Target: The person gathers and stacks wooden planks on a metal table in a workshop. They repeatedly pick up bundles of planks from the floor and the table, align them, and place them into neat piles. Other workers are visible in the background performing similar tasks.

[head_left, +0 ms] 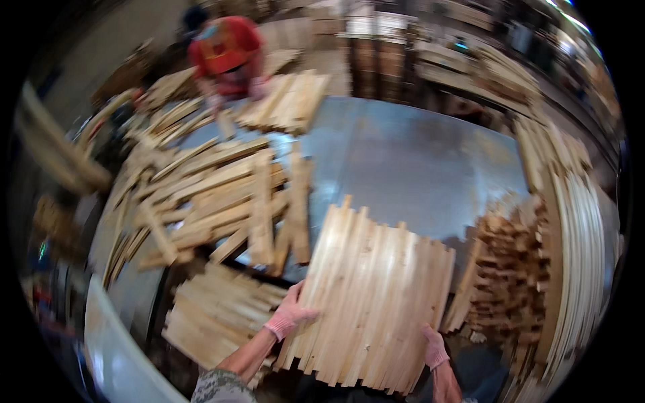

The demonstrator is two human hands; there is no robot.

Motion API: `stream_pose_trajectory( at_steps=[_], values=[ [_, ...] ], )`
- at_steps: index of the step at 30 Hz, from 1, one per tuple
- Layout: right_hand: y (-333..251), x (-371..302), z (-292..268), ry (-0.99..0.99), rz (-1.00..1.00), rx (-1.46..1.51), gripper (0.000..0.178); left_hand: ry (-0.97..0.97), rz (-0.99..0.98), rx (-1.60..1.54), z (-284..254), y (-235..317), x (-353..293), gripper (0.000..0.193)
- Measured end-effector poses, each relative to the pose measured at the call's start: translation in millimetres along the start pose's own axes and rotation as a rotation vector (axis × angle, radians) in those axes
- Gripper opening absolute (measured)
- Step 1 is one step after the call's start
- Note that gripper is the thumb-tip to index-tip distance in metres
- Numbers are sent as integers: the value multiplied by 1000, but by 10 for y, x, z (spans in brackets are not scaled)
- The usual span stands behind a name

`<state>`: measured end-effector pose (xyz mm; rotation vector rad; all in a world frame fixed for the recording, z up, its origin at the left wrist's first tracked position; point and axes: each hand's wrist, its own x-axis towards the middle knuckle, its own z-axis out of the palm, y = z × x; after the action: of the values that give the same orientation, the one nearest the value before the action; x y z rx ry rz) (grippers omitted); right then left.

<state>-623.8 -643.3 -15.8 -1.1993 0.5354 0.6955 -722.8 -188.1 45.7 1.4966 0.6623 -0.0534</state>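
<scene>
Left hand (293, 313), gloved in pink knit, is clamped on the left edge of a broad row of pale, narrow wooden slats with uneven ends (369, 295). The right hand (435, 346), gloved alike, grips the opposite edge, so the row is held between them at the near side of a smooth blue-grey table (410, 161). Leftward lies a jumbled heap of pale wooden strips (222, 195); rightward, a stack of rough brown wooden pieces (510, 269). Across the table, a blurred person in a red top (228, 50) leans over a flat bundle of light wooden boards (285, 101).
</scene>
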Motion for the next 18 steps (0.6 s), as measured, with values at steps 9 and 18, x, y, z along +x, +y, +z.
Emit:
stream_pose_trajectory(
  at_steps=[9, 18],
  values=[
    [-128, -305, 697, -411, -41, -162, 59, 314, 185, -114, -666, 317, -1904, 119],
    [132, -1469, 2634, -895, -98, -483, 51, 836, 391, -410, -1192, -301, -4752, 114]
  ],
)
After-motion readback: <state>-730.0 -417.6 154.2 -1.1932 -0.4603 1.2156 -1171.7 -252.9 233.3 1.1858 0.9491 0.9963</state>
